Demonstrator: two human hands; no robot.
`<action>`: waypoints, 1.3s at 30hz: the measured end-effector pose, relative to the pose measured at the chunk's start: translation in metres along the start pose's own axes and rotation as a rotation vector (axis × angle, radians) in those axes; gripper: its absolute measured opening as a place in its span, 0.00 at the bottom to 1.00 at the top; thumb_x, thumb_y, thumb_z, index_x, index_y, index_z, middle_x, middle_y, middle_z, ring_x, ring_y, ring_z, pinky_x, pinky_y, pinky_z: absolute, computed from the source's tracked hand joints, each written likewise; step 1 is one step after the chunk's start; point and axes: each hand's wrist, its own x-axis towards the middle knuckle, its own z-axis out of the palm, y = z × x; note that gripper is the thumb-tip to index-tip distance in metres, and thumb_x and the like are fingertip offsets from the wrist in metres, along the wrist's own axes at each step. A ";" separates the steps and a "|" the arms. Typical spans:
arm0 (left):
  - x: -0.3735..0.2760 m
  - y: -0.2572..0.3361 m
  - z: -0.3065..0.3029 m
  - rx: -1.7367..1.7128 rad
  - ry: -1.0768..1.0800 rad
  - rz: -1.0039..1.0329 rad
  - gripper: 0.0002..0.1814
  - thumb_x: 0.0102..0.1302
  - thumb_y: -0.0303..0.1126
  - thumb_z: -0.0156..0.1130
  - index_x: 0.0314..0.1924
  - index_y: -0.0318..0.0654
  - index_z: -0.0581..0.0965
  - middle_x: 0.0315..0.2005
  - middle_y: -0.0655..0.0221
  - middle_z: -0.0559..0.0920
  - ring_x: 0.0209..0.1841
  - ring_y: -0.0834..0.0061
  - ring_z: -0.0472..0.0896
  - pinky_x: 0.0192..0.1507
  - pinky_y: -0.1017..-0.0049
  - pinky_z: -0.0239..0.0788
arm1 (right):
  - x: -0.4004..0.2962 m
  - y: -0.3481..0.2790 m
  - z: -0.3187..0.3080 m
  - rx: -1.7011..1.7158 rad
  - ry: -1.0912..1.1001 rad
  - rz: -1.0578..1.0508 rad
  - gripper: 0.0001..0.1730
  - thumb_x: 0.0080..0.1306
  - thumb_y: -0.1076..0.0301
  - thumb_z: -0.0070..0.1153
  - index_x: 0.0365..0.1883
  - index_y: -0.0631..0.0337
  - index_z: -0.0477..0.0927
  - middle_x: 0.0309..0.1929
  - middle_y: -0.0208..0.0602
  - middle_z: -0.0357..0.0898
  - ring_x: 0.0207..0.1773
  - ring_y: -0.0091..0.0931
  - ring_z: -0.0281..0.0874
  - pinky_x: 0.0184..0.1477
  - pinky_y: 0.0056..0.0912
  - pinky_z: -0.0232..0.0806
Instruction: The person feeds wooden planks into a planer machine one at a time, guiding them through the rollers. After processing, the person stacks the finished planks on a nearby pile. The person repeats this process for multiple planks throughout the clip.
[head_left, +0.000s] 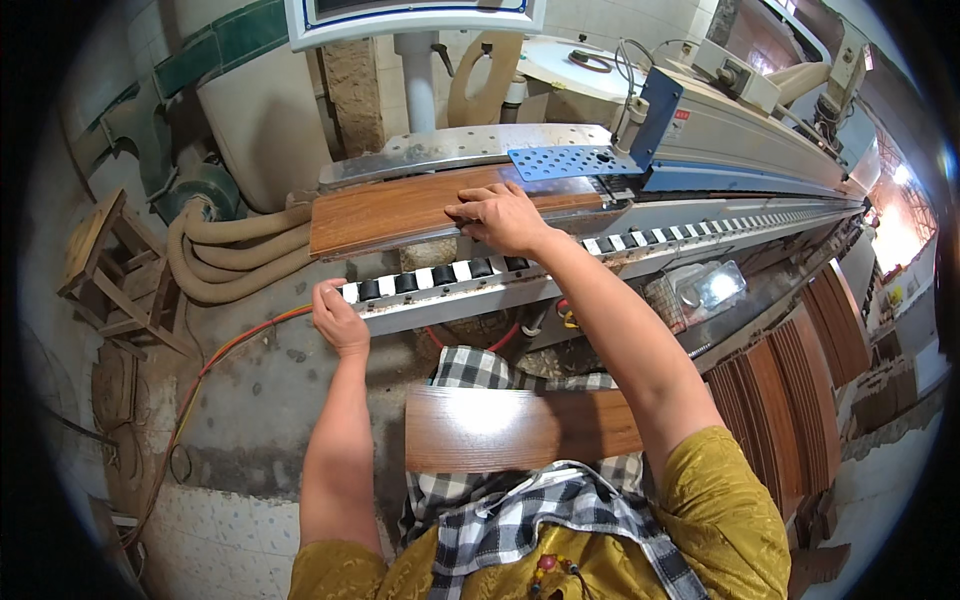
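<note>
My left hand (339, 319) is curled around the near end of a long metal rail (442, 301) set with black and white rollers. My right hand (502, 217) lies palm down, fingers apart, on a brown wood-grain plank (390, 206). This plank rests on the machine bed, and its right end reaches the blue perforated guard plate (566, 161). Another wood-grain plank (517, 427) lies across my lap, on a black-and-white checked apron (495, 540). My right forearm covers its right end.
The long machine housing (750, 142) runs away to the right. Stacked planks (780, 420) stand at the right. Ribbed hoses (240, 225), a wooden stool (124, 277) and a red-and-yellow air line (206, 367) are at the left. A clear plastic box (712, 289) sits beyond the rail.
</note>
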 end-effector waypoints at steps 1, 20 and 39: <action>0.000 0.000 0.000 -0.006 0.000 -0.001 0.20 0.70 0.36 0.37 0.30 0.31 0.73 0.27 0.57 0.77 0.31 0.60 0.73 0.39 0.67 0.63 | 0.000 0.002 0.004 0.042 0.030 0.015 0.20 0.59 0.56 0.58 0.51 0.40 0.79 0.57 0.32 0.73 0.58 0.34 0.69 0.63 0.46 0.53; 0.000 0.001 0.000 0.000 -0.006 0.013 0.20 0.69 0.36 0.37 0.30 0.31 0.74 0.27 0.57 0.76 0.32 0.60 0.73 0.40 0.66 0.63 | 0.037 -0.073 0.034 -0.004 0.376 -0.020 0.17 0.53 0.49 0.60 0.27 0.55 0.82 0.33 0.34 0.77 0.44 0.32 0.71 0.50 0.37 0.60; -0.001 -0.002 0.002 0.024 0.002 0.038 0.21 0.70 0.38 0.37 0.30 0.31 0.74 0.25 0.57 0.76 0.30 0.60 0.72 0.37 0.65 0.62 | 0.031 -0.061 0.029 -0.009 0.359 0.126 0.16 0.52 0.50 0.61 0.27 0.53 0.82 0.34 0.33 0.76 0.45 0.31 0.69 0.50 0.36 0.57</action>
